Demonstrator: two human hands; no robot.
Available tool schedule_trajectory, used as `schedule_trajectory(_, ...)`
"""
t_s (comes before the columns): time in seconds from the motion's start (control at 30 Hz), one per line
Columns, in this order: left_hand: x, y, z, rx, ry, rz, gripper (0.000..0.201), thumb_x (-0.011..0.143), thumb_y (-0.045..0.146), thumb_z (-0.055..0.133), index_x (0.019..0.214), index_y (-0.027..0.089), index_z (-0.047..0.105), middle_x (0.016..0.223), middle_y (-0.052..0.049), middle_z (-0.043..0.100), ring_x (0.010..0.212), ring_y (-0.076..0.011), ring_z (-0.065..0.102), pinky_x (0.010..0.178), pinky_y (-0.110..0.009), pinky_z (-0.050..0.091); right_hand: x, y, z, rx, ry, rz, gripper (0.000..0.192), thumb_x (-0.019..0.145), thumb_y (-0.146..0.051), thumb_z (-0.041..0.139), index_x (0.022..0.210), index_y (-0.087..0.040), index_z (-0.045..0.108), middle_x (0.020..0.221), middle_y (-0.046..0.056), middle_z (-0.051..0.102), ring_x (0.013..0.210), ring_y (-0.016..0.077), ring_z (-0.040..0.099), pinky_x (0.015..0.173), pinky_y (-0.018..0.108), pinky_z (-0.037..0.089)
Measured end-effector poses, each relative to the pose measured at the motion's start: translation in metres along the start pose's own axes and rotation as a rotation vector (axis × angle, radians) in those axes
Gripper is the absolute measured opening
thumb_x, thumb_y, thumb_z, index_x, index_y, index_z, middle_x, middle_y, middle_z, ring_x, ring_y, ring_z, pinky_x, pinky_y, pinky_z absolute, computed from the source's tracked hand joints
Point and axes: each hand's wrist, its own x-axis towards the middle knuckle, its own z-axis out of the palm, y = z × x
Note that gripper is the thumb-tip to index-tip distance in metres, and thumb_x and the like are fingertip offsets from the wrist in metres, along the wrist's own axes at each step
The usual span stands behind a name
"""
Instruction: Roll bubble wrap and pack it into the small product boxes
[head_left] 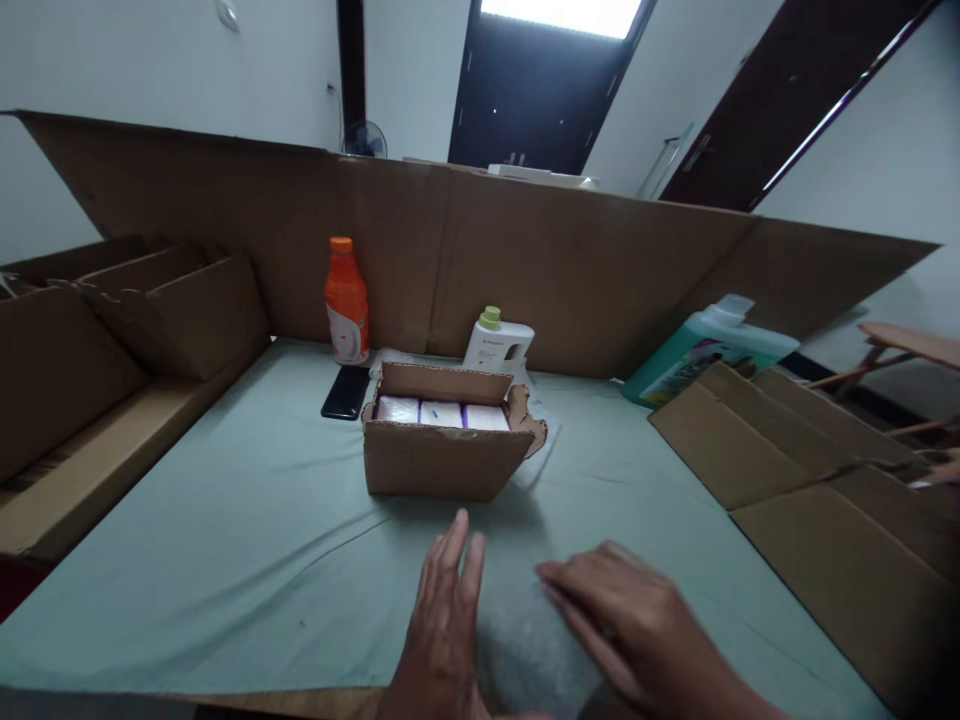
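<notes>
My left hand is at the bottom middle, its fingers stretched upward and holding nothing. To its right, my right hand is slightly blurred, with thumb and fingertips pressed together; whatever they pinch is hidden. Between both hands lies a greyish, see-through plastic piece, smeared and partly cut off by the frame's lower edge. Just beyond my fingertips stands an open cardboard box. Inside it, white packs with purple edges sit in a row.
Behind the box are a black phone, an orange bottle and a white bottle with a green cap. A turquoise jug leans at right. Cardboard bins flank the left, more cardboard the right, and a cardboard wall the back.
</notes>
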Motion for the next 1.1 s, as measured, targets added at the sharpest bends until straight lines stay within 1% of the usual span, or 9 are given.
schedule_trajectory(0.13, 0.002, -0.020, 0.005, -0.037, -0.095, -0.097, 0.064, 0.081, 0.021, 0.054, 0.145, 0.017, 0.046, 0.132, -0.018, 0.065, 0.119, -0.0315, 0.064, 0.100, -0.051, 0.053, 0.015, -0.025, 0.030, 0.069, -0.139, -0.056, 0.026, 0.099, -0.018, 0.046, 0.094, -0.021, 0.071, 0.072, 0.002, 0.070, 0.067, 0.0178, 0.061, 0.067, 0.033, 0.045)
schedule_trajectory(0.27, -0.008, -0.064, -0.031, 0.054, -0.141, -0.234, 0.040, 0.075, 0.009, 0.046, 0.103, 0.020, 0.072, 0.098, -0.009, 0.078, 0.090, -0.0239, 0.074, 0.082, -0.040, 0.062, -0.008, -0.016, 0.045, 0.074, -0.234, 0.022, 0.031, 0.091, -0.015, 0.054, 0.119, -0.022, 0.064, 0.096, 0.006, 0.074, 0.085, 0.0214, 0.064, 0.081, 0.037, 0.048)
schedule_trajectory(0.43, -0.006, -0.088, -0.090, 0.160, -0.129, -0.174, 0.029, 0.085, 0.014, 0.046, 0.095, 0.022, 0.073, 0.089, -0.003, 0.079, 0.080, -0.0188, 0.076, 0.071, -0.030, 0.063, -0.048, 0.014, 0.043, 0.097, -0.248, 0.090, 0.031, 0.083, -0.004, 0.052, 0.101, -0.023, 0.068, 0.091, 0.004, 0.074, 0.081, 0.0193, 0.066, 0.075, 0.034, 0.050)
schedule_trajectory(0.53, 0.010, -0.076, -0.111, 0.255, -0.044, 0.039, 0.036, 0.088, 0.011, 0.047, 0.112, 0.023, 0.071, 0.111, -0.006, 0.077, 0.107, -0.0238, 0.072, 0.092, -0.041, 0.060, -0.047, 0.021, 0.026, -0.054, -0.054, 0.126, 0.038, 0.085, -0.002, 0.047, 0.105, -0.024, 0.071, 0.092, 0.006, 0.074, 0.082, 0.0212, 0.066, 0.076, 0.036, 0.049)
schedule_trajectory(0.67, 0.002, -0.078, -0.111, 0.403, -0.043, 0.271, 0.049, 0.089, 0.005, 0.046, 0.130, 0.026, 0.063, 0.134, -0.006, 0.068, 0.138, -0.0279, 0.052, 0.114, -0.052, 0.043, -0.049, 0.024, 0.031, -0.261, 0.119, 0.092, 0.046, 0.085, -0.001, 0.045, 0.117, -0.023, 0.069, 0.111, 0.010, 0.074, 0.106, 0.0279, 0.064, 0.090, 0.045, 0.048)
schedule_trajectory(0.77, -0.030, -0.101, -0.107, 0.516, -0.296, 0.309, 0.052, 0.086, 0.007, 0.048, 0.133, 0.025, 0.061, 0.135, -0.008, 0.067, 0.134, -0.0274, 0.055, 0.116, -0.050, 0.039, -0.074, 0.032, 0.059, -0.285, -0.013, 0.094, 0.050, 0.080, -0.001, 0.047, 0.122, -0.020, 0.068, 0.124, 0.011, 0.071, 0.118, 0.0306, 0.061, 0.093, 0.048, 0.048)
schedule_trajectory(0.9, -0.057, -0.111, -0.122, 0.510, -0.552, 0.175, 0.067, 0.085, 0.025, 0.054, 0.151, 0.027, 0.042, 0.150, -0.009, 0.054, 0.137, -0.0318, 0.051, 0.114, -0.055, 0.039, -0.106, 0.047, 0.073, -0.140, -0.188, 0.145, 0.049, 0.086, -0.018, 0.057, 0.134, -0.024, 0.062, 0.142, 0.012, 0.061, 0.127, 0.0314, 0.057, 0.097, 0.052, 0.050)
schedule_trajectory(1.0, -0.048, -0.100, -0.123, 0.482, -0.499, 0.146, 0.062, 0.089, 0.032, 0.056, 0.149, 0.028, 0.042, 0.145, -0.008, 0.059, 0.135, -0.0298, 0.053, 0.114, -0.053, 0.040, -0.096, 0.050, 0.063, -0.026, -0.185, 0.228, 0.039, 0.093, -0.029, 0.057, 0.131, -0.027, 0.064, 0.140, 0.010, 0.063, 0.125, 0.0286, 0.060, 0.098, 0.050, 0.052)
schedule_trajectory(1.1, -0.031, -0.094, -0.103, 0.475, -0.435, 0.170, 0.051, 0.090, 0.030, 0.059, 0.140, 0.026, 0.053, 0.142, -0.009, 0.061, 0.134, -0.0294, 0.054, 0.114, -0.053, 0.039, -0.067, 0.043, 0.067, 0.017, -0.151, 0.251, 0.034, 0.097, -0.029, 0.054, 0.129, -0.023, 0.065, 0.136, 0.012, 0.065, 0.122, 0.0276, 0.062, 0.098, 0.049, 0.053)
